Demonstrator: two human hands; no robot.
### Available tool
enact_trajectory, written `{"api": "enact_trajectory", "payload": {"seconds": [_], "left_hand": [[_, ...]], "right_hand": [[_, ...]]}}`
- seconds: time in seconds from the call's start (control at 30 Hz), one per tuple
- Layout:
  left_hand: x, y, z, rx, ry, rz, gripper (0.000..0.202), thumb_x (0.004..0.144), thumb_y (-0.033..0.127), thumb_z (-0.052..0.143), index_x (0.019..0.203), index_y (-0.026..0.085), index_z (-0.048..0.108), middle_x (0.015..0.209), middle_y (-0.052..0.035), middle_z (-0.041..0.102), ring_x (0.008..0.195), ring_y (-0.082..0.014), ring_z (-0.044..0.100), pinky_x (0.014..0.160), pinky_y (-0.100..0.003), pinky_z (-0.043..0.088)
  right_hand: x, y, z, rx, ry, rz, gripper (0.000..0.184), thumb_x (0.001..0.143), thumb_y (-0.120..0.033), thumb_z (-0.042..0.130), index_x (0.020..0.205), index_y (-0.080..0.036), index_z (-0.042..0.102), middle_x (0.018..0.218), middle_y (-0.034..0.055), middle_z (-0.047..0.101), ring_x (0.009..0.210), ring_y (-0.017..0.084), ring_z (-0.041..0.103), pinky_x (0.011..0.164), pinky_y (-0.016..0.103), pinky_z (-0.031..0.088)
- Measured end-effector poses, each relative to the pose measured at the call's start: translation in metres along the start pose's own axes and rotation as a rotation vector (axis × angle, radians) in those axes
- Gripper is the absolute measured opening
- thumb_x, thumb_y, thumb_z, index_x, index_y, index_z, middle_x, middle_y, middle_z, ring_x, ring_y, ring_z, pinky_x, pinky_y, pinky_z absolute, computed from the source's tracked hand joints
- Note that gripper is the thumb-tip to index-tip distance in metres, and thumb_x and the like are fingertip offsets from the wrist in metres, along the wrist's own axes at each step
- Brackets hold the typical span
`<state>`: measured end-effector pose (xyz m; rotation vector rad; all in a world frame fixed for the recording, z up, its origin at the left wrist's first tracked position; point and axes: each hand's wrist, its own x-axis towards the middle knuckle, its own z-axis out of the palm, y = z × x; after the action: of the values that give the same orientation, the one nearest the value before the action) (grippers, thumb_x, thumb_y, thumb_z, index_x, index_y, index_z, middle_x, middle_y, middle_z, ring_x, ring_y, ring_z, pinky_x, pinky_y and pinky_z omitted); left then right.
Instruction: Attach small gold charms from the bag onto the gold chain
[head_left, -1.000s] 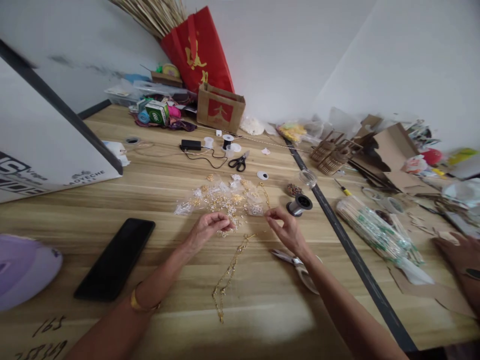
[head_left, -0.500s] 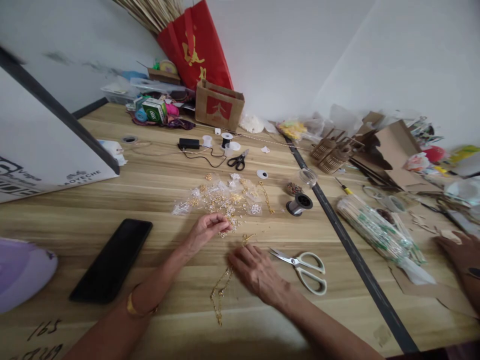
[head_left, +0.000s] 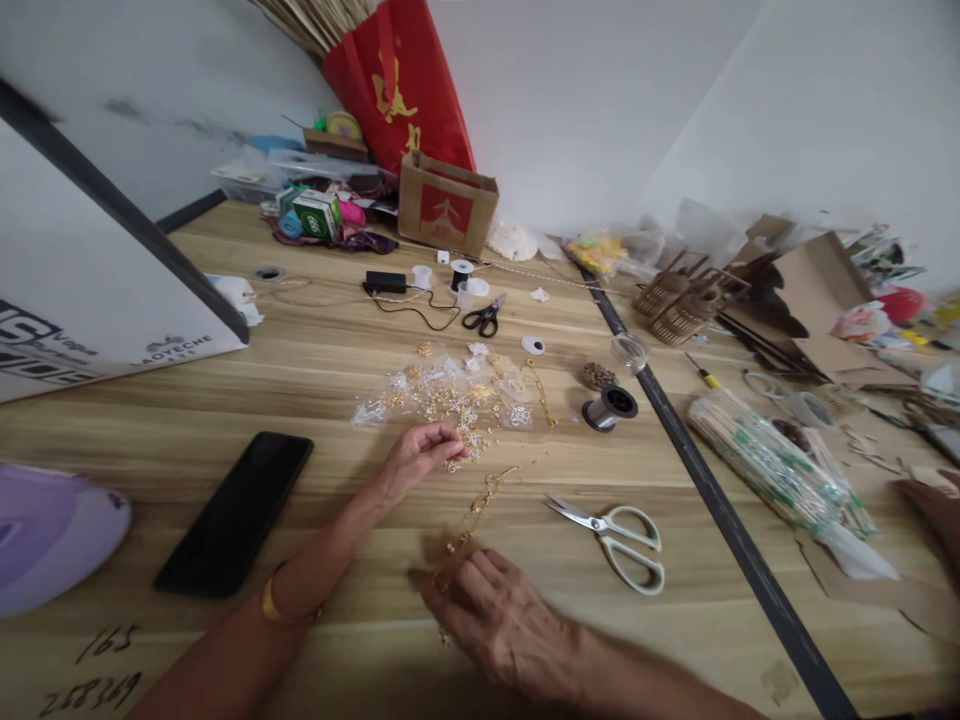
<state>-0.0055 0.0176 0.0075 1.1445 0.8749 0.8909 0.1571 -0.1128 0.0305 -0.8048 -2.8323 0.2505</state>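
My left hand (head_left: 420, 460) is at the near edge of a pile of small gold and clear beads and findings (head_left: 461, 400), partly in little plastic bags. Its thumb and fingertips are pinched together, and whatever sits between them is too small to make out. Below it, a thin gold bead chain (head_left: 475, 512) runs down the wooden table. Bent over the chain's lower part is my right hand (head_left: 502, 620), its fingers closed on it and partly hidden. White-handled scissors (head_left: 634, 565) lie with blades apart, right of the chain.
A black phone (head_left: 236, 515) lies left of my left forearm. A wire spool (head_left: 610, 408), a bead container (head_left: 598, 374) and black scissors (head_left: 484, 317) stand farther back. Packaged sticks (head_left: 772, 470) lie to the right, near another person's hand (head_left: 934, 515) at the edge.
My right hand has moved down along the chain toward me, uncovering its upper stretch. My left hand keeps its pinch by the beads. The other person's hand has shifted toward the right edge.
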Motion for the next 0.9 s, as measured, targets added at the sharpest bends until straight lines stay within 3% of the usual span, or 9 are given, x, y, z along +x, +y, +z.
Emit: {"api": "enact_trajectory", "payload": {"seconds": [0.2,0.4,0.57,0.9], "left_hand": [[0.000,0.000,0.000,-0.003,0.003,-0.003,0.020,0.071,0.032,0.068,0.074,0.013,0.062,0.072,-0.0029,0.067,0.070,-0.0132,0.060,0.071,-0.026,0.046],[-0.002,-0.001,0.000,-0.003,-0.007,0.003,0.018,0.072,0.031,0.067,0.075,0.013,0.062,0.073,-0.0028,0.067,0.070,-0.0129,0.061,0.072,-0.027,0.047],[-0.001,-0.004,-0.001,-0.010,-0.001,0.001,0.016,0.073,0.029,0.066,0.077,0.014,0.063,0.074,-0.0030,0.068,0.070,-0.0126,0.061,0.071,-0.027,0.047],[-0.001,0.000,-0.001,-0.013,0.007,-0.006,0.023,0.069,0.034,0.070,0.074,0.013,0.062,0.072,-0.0031,0.068,0.070,-0.0136,0.062,0.071,-0.027,0.047]], "right_hand": [[-0.001,-0.011,0.006,-0.036,0.007,-0.062,0.025,0.090,-0.016,0.046,0.112,-0.008,0.054,0.093,0.0113,0.061,0.088,0.019,0.055,0.084,0.035,0.045],[-0.006,-0.017,0.020,-0.015,0.036,-0.069,0.015,0.089,-0.020,0.049,0.095,-0.011,0.059,0.089,0.0096,0.061,0.086,0.020,0.056,0.085,0.036,0.044],[-0.005,-0.020,0.011,-0.031,-0.001,-0.129,0.011,0.088,-0.017,0.050,0.088,-0.012,0.060,0.077,0.0062,0.061,0.076,0.019,0.056,0.085,0.036,0.044],[0.001,-0.022,0.003,-0.055,-0.066,-0.174,0.014,0.088,-0.016,0.050,0.077,-0.013,0.058,0.070,0.0053,0.058,0.065,0.017,0.053,0.065,0.033,0.044]]}}
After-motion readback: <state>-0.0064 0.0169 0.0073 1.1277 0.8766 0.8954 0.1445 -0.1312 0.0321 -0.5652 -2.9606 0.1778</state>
